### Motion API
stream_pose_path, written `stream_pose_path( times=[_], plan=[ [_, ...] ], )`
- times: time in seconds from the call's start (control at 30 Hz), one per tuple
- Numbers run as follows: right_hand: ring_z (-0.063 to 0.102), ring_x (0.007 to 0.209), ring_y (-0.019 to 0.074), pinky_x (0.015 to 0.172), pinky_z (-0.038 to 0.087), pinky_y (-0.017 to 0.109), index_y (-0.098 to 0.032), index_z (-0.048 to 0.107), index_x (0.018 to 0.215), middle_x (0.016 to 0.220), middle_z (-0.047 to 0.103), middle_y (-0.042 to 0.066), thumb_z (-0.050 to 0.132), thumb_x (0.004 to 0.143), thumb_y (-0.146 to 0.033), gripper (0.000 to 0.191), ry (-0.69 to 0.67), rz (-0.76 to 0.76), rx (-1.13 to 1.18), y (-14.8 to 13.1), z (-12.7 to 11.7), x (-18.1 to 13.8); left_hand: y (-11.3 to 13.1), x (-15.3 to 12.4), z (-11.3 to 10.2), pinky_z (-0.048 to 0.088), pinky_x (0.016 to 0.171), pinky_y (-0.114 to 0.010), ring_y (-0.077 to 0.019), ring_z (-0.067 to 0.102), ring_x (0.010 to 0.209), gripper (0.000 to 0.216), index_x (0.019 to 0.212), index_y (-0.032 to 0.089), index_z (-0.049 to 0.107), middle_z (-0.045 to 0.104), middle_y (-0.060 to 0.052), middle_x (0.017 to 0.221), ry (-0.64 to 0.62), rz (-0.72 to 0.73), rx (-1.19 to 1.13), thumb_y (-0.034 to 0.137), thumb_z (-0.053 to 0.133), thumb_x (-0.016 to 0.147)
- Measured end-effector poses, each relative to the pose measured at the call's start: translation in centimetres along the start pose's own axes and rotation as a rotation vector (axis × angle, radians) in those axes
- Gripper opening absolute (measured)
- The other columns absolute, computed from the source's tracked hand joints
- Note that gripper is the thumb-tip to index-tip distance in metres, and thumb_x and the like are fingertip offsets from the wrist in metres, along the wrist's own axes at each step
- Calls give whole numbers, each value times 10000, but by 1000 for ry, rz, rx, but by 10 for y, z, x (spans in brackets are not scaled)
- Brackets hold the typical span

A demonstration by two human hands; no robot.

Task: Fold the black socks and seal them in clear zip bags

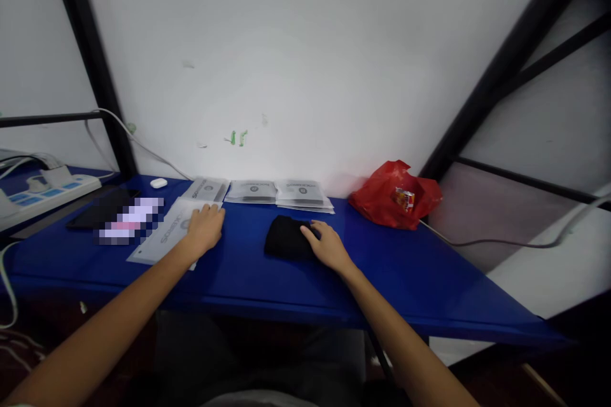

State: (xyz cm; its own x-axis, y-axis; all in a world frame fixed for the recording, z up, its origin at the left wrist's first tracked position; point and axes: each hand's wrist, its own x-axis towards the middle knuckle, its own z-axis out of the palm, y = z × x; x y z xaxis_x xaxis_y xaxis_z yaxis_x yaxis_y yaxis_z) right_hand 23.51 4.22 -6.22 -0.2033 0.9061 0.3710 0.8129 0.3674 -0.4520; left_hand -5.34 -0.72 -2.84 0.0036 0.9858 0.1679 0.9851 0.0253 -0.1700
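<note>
Black cloth, folded into a low bundle, lies at the middle of the frame on the blue table. My right hand sits just to the right of it, fingertips laid over its right edge. I cannot tell whether the fingers pinch the fabric or merely rest on it.

My left hand, left of centre, lies flat and released, palm down on the upper corner of a large packet. This packet carries a line of grey lettering running along its length, too blurred for me to read.

Three smaller packets lie in a row against the wall above both hands, each with a round dark emblem and a short illegible line of print.

At the right, well apart from the cloth, a red bag shows a small wrapper with red and yellow print, unreadable.

At the upper left of the table: a white case and a power strip.
</note>
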Motion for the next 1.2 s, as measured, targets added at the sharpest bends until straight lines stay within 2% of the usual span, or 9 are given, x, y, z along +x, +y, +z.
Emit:
stream_pose_path(
  times=[0.1, 0.2, 0.33, 0.5, 0.97, 1.2],
  plan=[
    [539, 1127, 216, 993, 381, 362, -157, 624, 1078, 1179, 612, 115, 398, 900, -386, 367, 13, -39, 21, 10, -8, 5, 21, 9, 3, 393, 907, -395, -279, 468, 1151, 364, 1203, 138, 512, 524, -139, 1258, 78, 50, -150, 227, 369, 881],
    [463, 1223, 236, 1037, 333, 387, -123, 572, 1175, 1271, 550, 144, 432, 890, -366, 400, -28, 3, -95, 27, -11, 5, 44, 17, 13, 365, 956, -380, -274, 435, 1213, 423, 1253, 136, 478, 486, -146, 1320, 53, 84, -310, 330, 343, 902],
    [368, 1301, 260, 1072, 285, 402, -85, 508, 1264, 1372, 443, 174, 430, 894, -361, 467, -128, 59, -237, 44, -6, -1, 59, 22, 31, 289, 1026, -439, -321, 324, 1308, 516, 1297, 81, 435, 390, -201, 1397, 5, 35, -384, 394, 312, 905],
    [342, 1317, 260, 1074, 273, 428, -110, 484, 1294, 1398, 413, 157, 408, 904, -364, 472, -143, 72, -252, 43, -2, -5, 58, 19, 42, 239, 1066, -448, -291, 293, 1333, 504, 1293, 110, 451, 373, -175, 1420, 31, 8, -447, 393, 304, 903],
    [280, 1348, 256, 1091, 219, 442, -124, 426, 1342, 1437, 354, 146, 335, 931, -338, 473, -202, 98, -249, 41, -2, -5, 56, 19, 44, 255, 1066, -437, -280, 333, 1313, 486, 1283, 105, 474, 405, -164, 1403, 55, 32, -418, 366, 313, 906],
    [242, 1364, 249, 1094, 199, 449, -140, 402, 1358, 1458, 314, 139, 322, 930, -336, 478, -212, 113, -241, 39, -2, -6, 55, 15, 37, 361, 994, -383, -258, 455, 1203, 405, 1211, 111, 529, 511, -140, 1309, 158, -32, -475, 282, 374, 878]
  ],
)
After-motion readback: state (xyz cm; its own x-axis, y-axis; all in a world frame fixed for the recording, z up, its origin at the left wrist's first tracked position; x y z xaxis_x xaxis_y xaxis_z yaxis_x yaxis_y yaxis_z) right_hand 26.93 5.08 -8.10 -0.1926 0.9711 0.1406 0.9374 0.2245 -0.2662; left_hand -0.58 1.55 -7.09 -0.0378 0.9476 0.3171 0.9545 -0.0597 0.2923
